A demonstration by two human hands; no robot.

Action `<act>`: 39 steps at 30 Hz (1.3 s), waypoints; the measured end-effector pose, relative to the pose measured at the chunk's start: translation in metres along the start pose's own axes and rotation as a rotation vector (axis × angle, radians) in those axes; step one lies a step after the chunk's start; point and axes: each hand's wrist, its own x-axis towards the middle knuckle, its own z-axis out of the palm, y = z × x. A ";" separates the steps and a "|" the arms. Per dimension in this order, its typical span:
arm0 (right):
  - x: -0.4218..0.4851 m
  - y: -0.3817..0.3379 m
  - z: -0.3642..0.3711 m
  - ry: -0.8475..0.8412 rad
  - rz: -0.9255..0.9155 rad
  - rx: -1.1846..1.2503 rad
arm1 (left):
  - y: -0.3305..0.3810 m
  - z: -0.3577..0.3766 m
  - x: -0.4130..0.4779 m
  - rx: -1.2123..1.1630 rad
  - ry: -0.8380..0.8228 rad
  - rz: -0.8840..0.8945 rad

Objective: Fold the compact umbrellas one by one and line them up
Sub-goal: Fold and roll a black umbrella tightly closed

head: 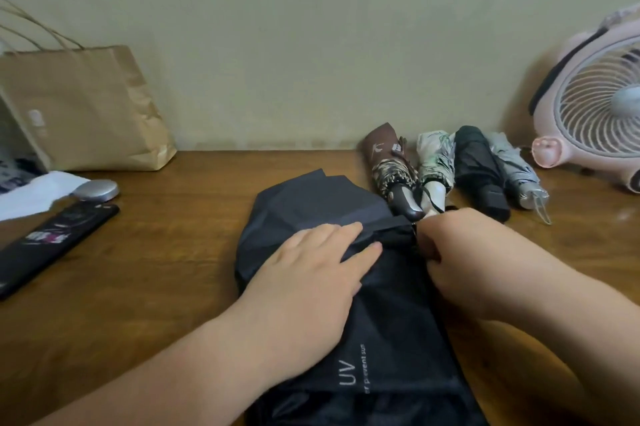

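Note:
A dark navy compact umbrella (pixel 311 207) with white "UV" lettering lies loosely spread on the wooden table (pixel 173 269), running from the middle toward me. My left hand (pixel 311 273) presses flat on its fabric with straight fingers. My right hand (pixel 464 252) has its fingers curled around the bunched fabric at the umbrella's right side. Behind, several folded umbrellas lie side by side against the wall: a brown patterned one (pixel 389 165), a white floral one (pixel 436 162), a black one (pixel 478 172) and a grey striped one (pixel 516 172).
A brown paper bag (pixel 83 113) stands at the back left by the wall. A silver round object (pixel 97 190), a black flat case (pixel 52 238) and white paper (pixel 31 193) lie at the left. A pink desk fan (pixel 595 106) stands at the far right.

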 end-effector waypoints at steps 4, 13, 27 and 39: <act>0.006 0.010 0.004 0.071 -0.062 -0.014 | -0.001 -0.006 -0.001 -0.020 -0.092 -0.004; 0.009 0.016 0.011 0.166 -0.077 0.035 | 0.008 -0.017 -0.005 0.029 -0.229 -0.035; 0.126 -0.038 -0.021 -0.042 0.090 0.652 | 0.011 -0.028 0.001 -0.243 -0.443 -0.055; 0.162 -0.052 -0.035 0.026 0.287 1.155 | 0.008 -0.023 0.002 -0.282 -0.396 -0.050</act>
